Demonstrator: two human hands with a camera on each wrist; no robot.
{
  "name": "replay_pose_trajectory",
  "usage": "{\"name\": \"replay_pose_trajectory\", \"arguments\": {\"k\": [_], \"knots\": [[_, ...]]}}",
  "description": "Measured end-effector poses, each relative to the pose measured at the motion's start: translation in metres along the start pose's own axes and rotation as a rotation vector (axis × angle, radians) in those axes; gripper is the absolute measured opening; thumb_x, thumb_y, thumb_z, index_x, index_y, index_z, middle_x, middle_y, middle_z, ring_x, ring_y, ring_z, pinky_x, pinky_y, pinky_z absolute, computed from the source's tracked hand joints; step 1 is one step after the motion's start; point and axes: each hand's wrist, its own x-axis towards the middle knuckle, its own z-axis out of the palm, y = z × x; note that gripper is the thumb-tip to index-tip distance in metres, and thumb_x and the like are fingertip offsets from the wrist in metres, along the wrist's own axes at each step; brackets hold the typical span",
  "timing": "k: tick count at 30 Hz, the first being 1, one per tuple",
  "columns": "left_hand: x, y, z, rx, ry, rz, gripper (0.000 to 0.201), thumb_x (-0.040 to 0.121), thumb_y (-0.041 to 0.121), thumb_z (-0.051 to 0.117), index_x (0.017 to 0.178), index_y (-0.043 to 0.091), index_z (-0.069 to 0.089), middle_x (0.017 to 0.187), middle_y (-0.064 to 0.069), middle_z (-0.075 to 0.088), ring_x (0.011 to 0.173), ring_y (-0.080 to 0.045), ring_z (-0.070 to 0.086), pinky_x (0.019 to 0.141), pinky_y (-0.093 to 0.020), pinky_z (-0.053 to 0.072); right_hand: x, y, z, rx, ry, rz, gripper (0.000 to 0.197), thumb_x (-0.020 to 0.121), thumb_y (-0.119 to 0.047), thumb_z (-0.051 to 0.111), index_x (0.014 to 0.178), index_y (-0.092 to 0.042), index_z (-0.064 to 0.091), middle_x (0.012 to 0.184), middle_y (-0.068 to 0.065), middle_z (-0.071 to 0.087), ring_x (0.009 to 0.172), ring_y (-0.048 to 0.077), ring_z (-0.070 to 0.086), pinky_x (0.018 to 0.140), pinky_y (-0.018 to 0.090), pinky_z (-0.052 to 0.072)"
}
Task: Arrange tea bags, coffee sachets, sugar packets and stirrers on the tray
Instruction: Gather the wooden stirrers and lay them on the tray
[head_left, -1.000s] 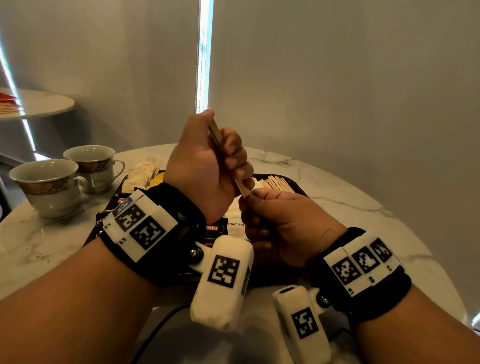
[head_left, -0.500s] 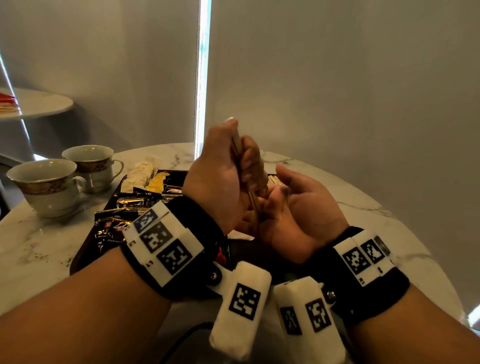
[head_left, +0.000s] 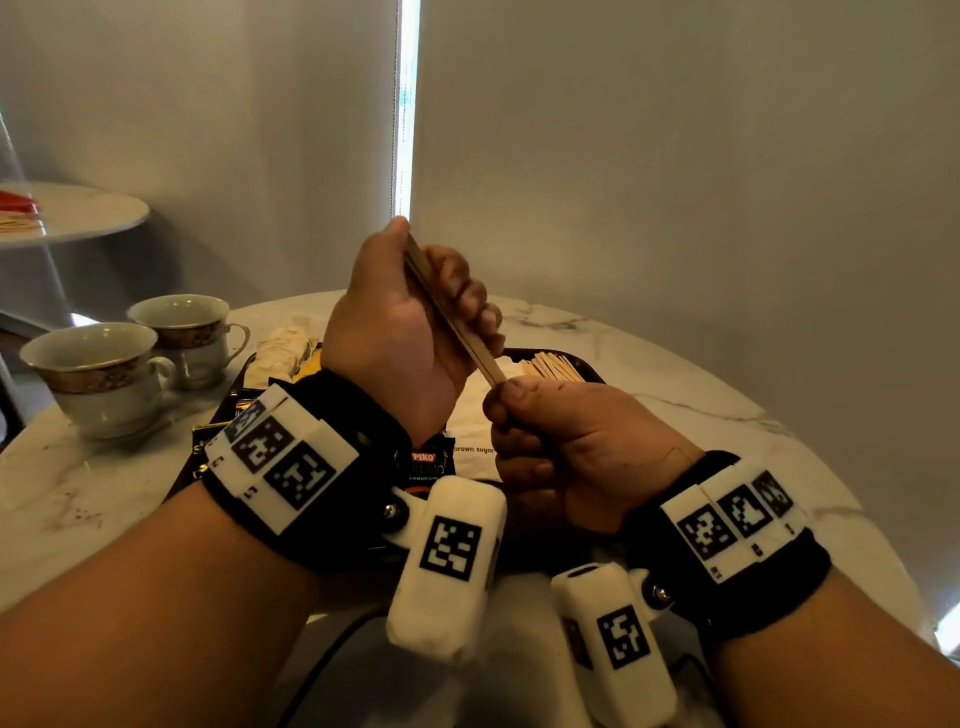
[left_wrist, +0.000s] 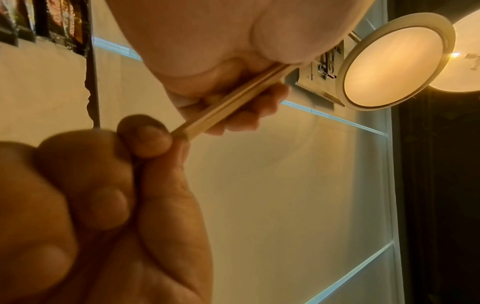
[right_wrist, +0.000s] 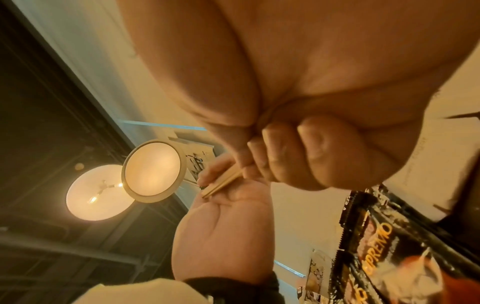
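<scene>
My left hand (head_left: 415, 322) is raised above the tray and curls round a small bundle of wooden stirrers (head_left: 452, 322), which slants down to the right. My right hand (head_left: 524, 410) pinches the bundle's lower end between thumb and forefinger. The left wrist view shows the stirrers (left_wrist: 233, 102) running from the left fist to the right thumb (left_wrist: 145, 135). In the right wrist view the stirrers (right_wrist: 221, 183) lie against the left palm. A dark tray (head_left: 587, 364) lies under both hands with a fan of stirrers (head_left: 550, 366), dark coffee sachets (head_left: 426, 462), a white sugar packet (head_left: 472, 431) and pale tea bags (head_left: 280, 353).
Two gold-rimmed cups (head_left: 98, 374) (head_left: 187, 332) stand on the round marble table (head_left: 701, 410) left of the tray. A smaller round table (head_left: 83, 213) with red items is at the far left. A grey wall lies behind. Coffee sachets (right_wrist: 384, 257) fill the right wrist view's lower right.
Half a second ago my right hand was open beside the upright bundle. Now it pinches the bundle's lower end, and the left hand has tilted the stirrers back to a slant.
</scene>
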Motion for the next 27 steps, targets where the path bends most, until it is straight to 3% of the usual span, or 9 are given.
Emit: {"name": "replay_pose_trajectory", "arguments": {"k": [3, 6, 10, 15, 19, 22, 24, 27], "knots": [[0.003, 0.003, -0.003, -0.009, 0.125, 0.022, 0.045, 0.106, 0.044, 0.034, 0.080, 0.018, 0.059, 0.066, 0.001, 0.060, 0.062, -0.015, 0.061, 0.070, -0.035, 0.050, 0.003, 0.000, 0.001, -0.015, 0.071, -0.018, 0.025, 0.102, -0.023, 0.041, 0.082, -0.013, 0.054, 0.062, 0.000, 0.035, 0.049, 0.012, 0.030, 0.047, 0.024, 0.024], [0.005, 0.002, -0.001, -0.039, 0.158, 0.045, 0.032, 0.108, 0.033, 0.033, 0.090, 0.018, 0.055, 0.061, 0.004, 0.053, 0.054, -0.012, 0.052, 0.064, -0.032, 0.046, 0.006, 0.003, 0.004, -0.013, 0.118, -0.021, 0.024, 0.102, -0.022, 0.041, 0.083, -0.013, 0.053, 0.061, 0.000, 0.035, 0.049, 0.012, 0.029, 0.047, 0.024, 0.024], [0.008, 0.002, 0.000, -0.074, 0.130, 0.043, 0.033, 0.107, 0.026, 0.033, 0.079, 0.018, 0.048, 0.052, 0.006, 0.042, 0.045, -0.010, 0.041, 0.056, -0.026, 0.039, 0.006, 0.006, 0.010, -0.025, 0.133, -0.003, 0.024, 0.102, -0.023, 0.041, 0.084, -0.013, 0.053, 0.061, 0.001, 0.035, 0.050, 0.013, 0.028, 0.049, 0.025, 0.023], [0.004, 0.000, -0.002, -0.093, 0.095, -0.027, 0.046, 0.107, 0.046, 0.032, 0.071, 0.022, 0.047, 0.055, 0.007, 0.034, 0.047, -0.010, 0.035, 0.055, -0.025, 0.040, 0.005, 0.007, 0.014, -0.061, 0.114, 0.020, 0.025, 0.104, -0.026, 0.040, 0.086, -0.013, 0.052, 0.062, 0.000, 0.036, 0.051, 0.013, 0.028, 0.052, 0.025, 0.022], [0.004, 0.007, 0.001, -0.124, 0.177, -0.028, 0.038, 0.099, 0.027, 0.036, 0.061, 0.022, 0.036, 0.052, 0.006, 0.023, 0.043, -0.011, 0.022, 0.051, -0.023, 0.027, 0.002, 0.006, 0.013, -0.090, 0.041, 0.029, 0.024, 0.102, -0.028, 0.043, 0.091, -0.011, 0.057, 0.062, 0.001, 0.043, 0.051, 0.013, 0.036, 0.052, 0.025, 0.030], [0.004, 0.012, 0.000, -0.172, 0.202, -0.010, 0.036, 0.097, 0.027, 0.036, 0.061, 0.022, 0.036, 0.051, 0.007, 0.022, 0.040, -0.012, 0.020, 0.048, -0.022, 0.026, 0.001, 0.003, 0.011, -0.125, 0.062, -0.050, 0.034, 0.099, -0.032, 0.048, 0.108, -0.003, 0.062, 0.071, 0.005, 0.056, 0.055, 0.013, 0.048, 0.056, 0.027, 0.035], [0.003, 0.011, 0.000, -0.179, 0.198, -0.008, 0.036, 0.098, 0.029, 0.035, 0.064, 0.021, 0.040, 0.049, 0.007, 0.022, 0.039, -0.011, 0.020, 0.047, -0.021, 0.026, 0.004, 0.002, 0.009, -0.066, 0.104, -0.120, 0.036, 0.101, -0.026, 0.044, 0.119, 0.002, 0.059, 0.078, 0.010, 0.061, 0.057, 0.014, 0.052, 0.054, 0.026, 0.035], [-0.001, 0.007, 0.004, -0.153, 0.175, -0.063, 0.030, 0.098, 0.029, 0.035, 0.070, 0.021, 0.043, 0.049, 0.007, 0.023, 0.039, -0.011, 0.022, 0.049, -0.020, 0.026, 0.007, 0.004, 0.009, -0.075, 0.065, -0.134, 0.027, 0.103, -0.014, 0.037, 0.113, -0.006, 0.060, 0.077, 0.008, 0.059, 0.054, 0.013, 0.048, 0.052, 0.025, 0.033]]}}
